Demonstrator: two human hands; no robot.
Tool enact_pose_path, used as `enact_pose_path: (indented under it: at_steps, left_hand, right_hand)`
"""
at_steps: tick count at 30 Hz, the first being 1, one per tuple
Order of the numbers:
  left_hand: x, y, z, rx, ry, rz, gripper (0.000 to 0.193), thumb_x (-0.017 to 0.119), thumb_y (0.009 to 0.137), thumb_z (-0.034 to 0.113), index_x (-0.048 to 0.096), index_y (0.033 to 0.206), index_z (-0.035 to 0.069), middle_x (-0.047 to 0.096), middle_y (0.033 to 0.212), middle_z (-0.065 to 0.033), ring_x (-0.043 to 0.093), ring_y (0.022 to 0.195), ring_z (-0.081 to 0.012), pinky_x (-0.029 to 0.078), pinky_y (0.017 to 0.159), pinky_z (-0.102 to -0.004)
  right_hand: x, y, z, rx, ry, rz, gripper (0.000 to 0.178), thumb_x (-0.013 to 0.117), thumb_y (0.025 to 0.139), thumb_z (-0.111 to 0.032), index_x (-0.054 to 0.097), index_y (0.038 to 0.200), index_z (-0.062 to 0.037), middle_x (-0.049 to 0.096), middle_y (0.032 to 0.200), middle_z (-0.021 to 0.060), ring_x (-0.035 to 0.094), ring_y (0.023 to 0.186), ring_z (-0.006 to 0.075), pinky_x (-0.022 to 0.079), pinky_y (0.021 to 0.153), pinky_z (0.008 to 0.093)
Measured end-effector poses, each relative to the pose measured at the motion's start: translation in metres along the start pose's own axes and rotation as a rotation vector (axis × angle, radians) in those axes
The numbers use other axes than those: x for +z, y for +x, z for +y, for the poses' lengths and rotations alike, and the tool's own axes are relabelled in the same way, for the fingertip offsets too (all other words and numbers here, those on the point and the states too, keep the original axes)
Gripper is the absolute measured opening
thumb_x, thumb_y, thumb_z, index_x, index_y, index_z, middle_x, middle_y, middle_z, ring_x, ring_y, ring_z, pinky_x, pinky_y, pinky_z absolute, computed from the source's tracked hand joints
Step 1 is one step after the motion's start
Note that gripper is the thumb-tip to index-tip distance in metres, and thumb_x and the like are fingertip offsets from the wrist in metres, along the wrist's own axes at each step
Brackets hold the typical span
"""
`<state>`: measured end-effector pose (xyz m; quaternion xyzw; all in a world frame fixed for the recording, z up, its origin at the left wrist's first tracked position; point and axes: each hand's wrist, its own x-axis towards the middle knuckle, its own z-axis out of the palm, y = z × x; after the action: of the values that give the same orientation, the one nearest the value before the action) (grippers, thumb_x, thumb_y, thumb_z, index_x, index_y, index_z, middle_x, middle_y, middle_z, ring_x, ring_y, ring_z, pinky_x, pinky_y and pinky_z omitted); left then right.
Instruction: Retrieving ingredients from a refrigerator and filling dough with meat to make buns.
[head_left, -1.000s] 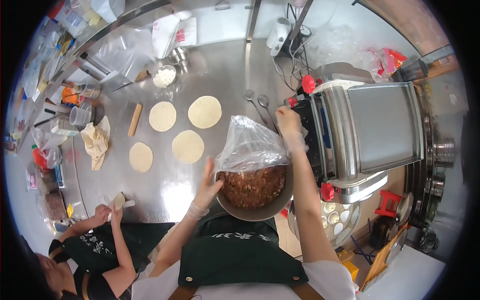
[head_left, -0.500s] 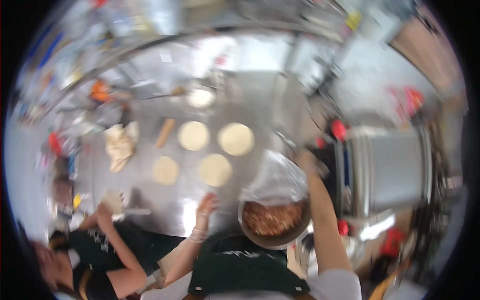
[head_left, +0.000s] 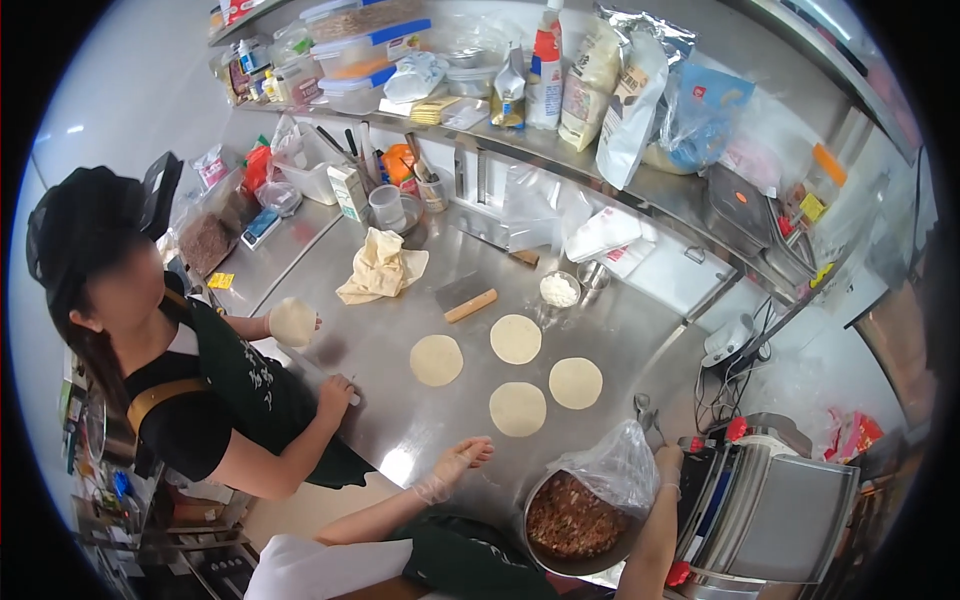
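My left hand (head_left: pixel 457 468) hovers over the steel table's near edge, fingers loosely bent, holding nothing visible; clear plastic wraps its wrist. In front of it lie several round, flat dough wrappers, the closest being this one (head_left: pixel 518 409). A round metal bowl (head_left: pixel 527 530) of chopped brown meat filling (head_left: pixel 575 515) stands between my arms. Clear plastic film (head_left: pixel 615 465) covers its far right part. My right hand (head_left: pixel 668 462) is beside the film, close to metal spoons (head_left: pixel 645 410); its fingers do not show clearly, so any grip cannot be told.
At left, a co-worker holds a dough wrapper (head_left: pixel 293 322) in one hand and a pale, thin tool in the other. A wooden-handled scraper (head_left: pixel 470 305), crumpled cloth (head_left: pixel 380 265) and bowl of white flour (head_left: pixel 559 290) lie farther back. A grey machine (head_left: pixel 790 505) stands right.
My view has swung up and left, bringing the shelf and the co-worker's upper body into sight. The earlier frame is blurred. Both my hands keep about the same places by the bowl.
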<state>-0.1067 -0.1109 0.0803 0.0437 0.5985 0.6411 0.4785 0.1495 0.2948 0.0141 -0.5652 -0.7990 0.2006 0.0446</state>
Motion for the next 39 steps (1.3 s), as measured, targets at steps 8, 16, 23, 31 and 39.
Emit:
enact_pose_path:
  at_steps: [8, 16, 23, 31, 39]
  left_hand:
    - [0.012, 0.013, 0.013, 0.025, 0.056, -0.071, 0.04, 0.053, 0.094, 0.033, 0.058, 0.118, 0.002, 0.063, 0.108, -0.0087, 0.059, 0.097, -0.0163, 0.045, 0.089, -0.0308]
    - [-0.019, 0.078, 0.26, 1.068, 0.13, 0.623, 0.016, 0.056, 0.089, 0.015, 0.062, 0.092, 0.0, 0.063, 0.083, -0.0062, 0.057, 0.079, -0.0145, 0.046, 0.073, -0.0282]
    - [-0.073, 0.136, 0.533, 1.324, 0.567, 1.29, 0.036, 0.064, 0.082, 0.039, 0.07, 0.091, 0.005, 0.066, 0.09, -0.0168, 0.063, 0.085, -0.0327, 0.048, 0.079, -0.0397]
    - [-0.118, 0.204, 0.624, 0.783, 1.125, 1.139, 0.05, 0.059, 0.078, 0.053, 0.071, 0.096, 0.008, 0.067, 0.1, -0.0171, 0.063, 0.099, -0.0311, 0.048, 0.085, -0.0389]
    - [-0.089, 0.193, 0.598, 1.259, 0.829, 1.192, 0.031, 0.054, 0.085, 0.028, 0.067, 0.097, 0.003, 0.066, 0.093, -0.0209, 0.062, 0.09, -0.0387, 0.048, 0.079, -0.0418]
  right_hand:
    - [-0.043, 0.001, -0.027, -0.172, 0.346, 0.32, 0.021, 0.056, 0.085, -0.012, 0.064, 0.09, 0.0061, 0.065, 0.077, 0.0221, 0.064, 0.068, 0.0313, 0.047, 0.061, 0.0357]
    - [-0.133, -0.127, -0.155, -0.163, 0.904, 0.129, 0.012, 0.052, 0.087, -0.002, 0.062, 0.094, -0.0004, 0.047, 0.063, -0.004, 0.039, 0.051, 0.001, 0.028, 0.045, 0.0177]
    - [-0.139, -0.204, -0.137, -0.064, 0.82, 0.051, 0.007, 0.054, 0.087, -0.003, 0.061, 0.089, -0.0021, 0.049, 0.063, -0.0042, 0.04, 0.051, 0.0023, 0.029, 0.044, 0.0183]
    - [-0.105, -0.26, -0.139, 0.16, 0.568, -0.053, 0.022, 0.056, 0.091, -0.012, 0.061, 0.103, 0.0051, 0.064, 0.093, 0.0114, 0.056, 0.084, 0.0166, 0.044, 0.077, 0.0276]
    - [-0.093, -0.239, -0.183, 0.315, 1.048, -0.094, 0.019, 0.056, 0.091, -0.015, 0.061, 0.101, 0.0008, 0.065, 0.086, 0.01, 0.056, 0.078, 0.0152, 0.045, 0.07, 0.0286]
